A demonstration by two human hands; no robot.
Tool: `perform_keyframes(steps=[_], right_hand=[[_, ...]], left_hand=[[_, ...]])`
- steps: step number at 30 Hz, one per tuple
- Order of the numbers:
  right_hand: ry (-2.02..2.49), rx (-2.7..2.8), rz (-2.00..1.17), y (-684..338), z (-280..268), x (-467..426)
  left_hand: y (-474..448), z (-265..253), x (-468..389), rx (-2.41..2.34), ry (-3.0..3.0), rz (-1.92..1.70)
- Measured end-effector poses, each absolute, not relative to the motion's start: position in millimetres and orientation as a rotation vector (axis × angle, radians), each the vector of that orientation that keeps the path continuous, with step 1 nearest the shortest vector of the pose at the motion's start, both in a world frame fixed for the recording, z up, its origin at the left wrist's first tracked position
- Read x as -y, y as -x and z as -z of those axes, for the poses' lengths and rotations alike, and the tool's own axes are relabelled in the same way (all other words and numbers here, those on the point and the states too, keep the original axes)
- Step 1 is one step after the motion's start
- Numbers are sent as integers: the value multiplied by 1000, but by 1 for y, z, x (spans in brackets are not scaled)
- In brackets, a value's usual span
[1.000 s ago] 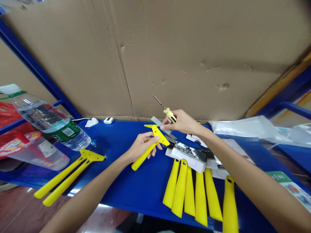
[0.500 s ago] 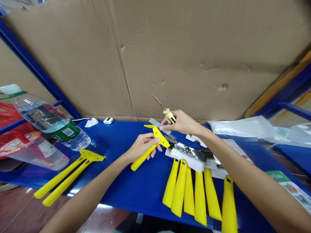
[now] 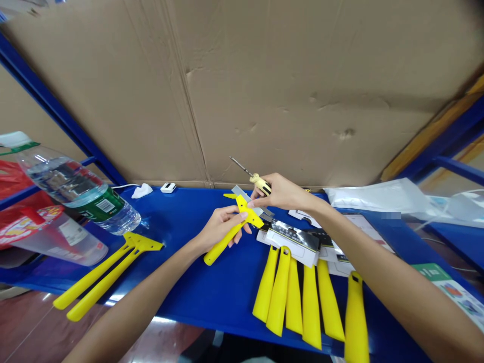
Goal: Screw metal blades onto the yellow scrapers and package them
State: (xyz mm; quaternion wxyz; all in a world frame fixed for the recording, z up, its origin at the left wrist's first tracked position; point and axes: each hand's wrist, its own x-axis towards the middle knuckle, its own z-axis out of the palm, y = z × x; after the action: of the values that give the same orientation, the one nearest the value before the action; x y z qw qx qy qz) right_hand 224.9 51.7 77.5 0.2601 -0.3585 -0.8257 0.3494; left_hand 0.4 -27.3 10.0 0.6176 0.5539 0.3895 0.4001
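My left hand (image 3: 216, 228) is closed round the neck of a yellow scraper handle (image 3: 221, 246), its flat, holed head turned up and away from me. In my right hand (image 3: 283, 191) a screwdriver (image 3: 260, 183) with a cream and black grip points up to the left. The same hand's fingertips pinch a flat metal blade (image 3: 238, 191) against or just behind the scraper head; contact is unclear. Behind it lies a small yellow strip (image 3: 228, 195). More metal strips (image 3: 267, 214) rest beside white and black card packs (image 3: 293, 237), under which several yellow handles (image 3: 312, 307) stick out.
Two yellow scraper handles (image 3: 102, 282) lie at the left of the blue table (image 3: 189, 297). A water bottle (image 3: 94, 194) and a plastic cup (image 3: 71, 237) stand there. Cardboard (image 3: 302, 91) walls the back. A white plastic bag (image 3: 363, 199) lies at the right.
My right hand has shifted slightly left and down, bringing the blade closer over the scraper head; the screwdriver moved with it. My left hand has barely moved.
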Motion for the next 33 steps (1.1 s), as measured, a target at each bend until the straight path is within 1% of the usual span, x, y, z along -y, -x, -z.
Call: perform_keyframes(steps=[6, 13, 33], right_hand=[[981, 2243, -909, -227, -76, -54], [934, 2276, -977, -230, -80, -52], [934, 2271, -1044, -230, -85, -47]], left_hand=[[2, -7, 24, -892, -1279, -991], [3, -5, 24, -891, -1260, -1056], [2, -7, 26, -911, -1289, -1034]])
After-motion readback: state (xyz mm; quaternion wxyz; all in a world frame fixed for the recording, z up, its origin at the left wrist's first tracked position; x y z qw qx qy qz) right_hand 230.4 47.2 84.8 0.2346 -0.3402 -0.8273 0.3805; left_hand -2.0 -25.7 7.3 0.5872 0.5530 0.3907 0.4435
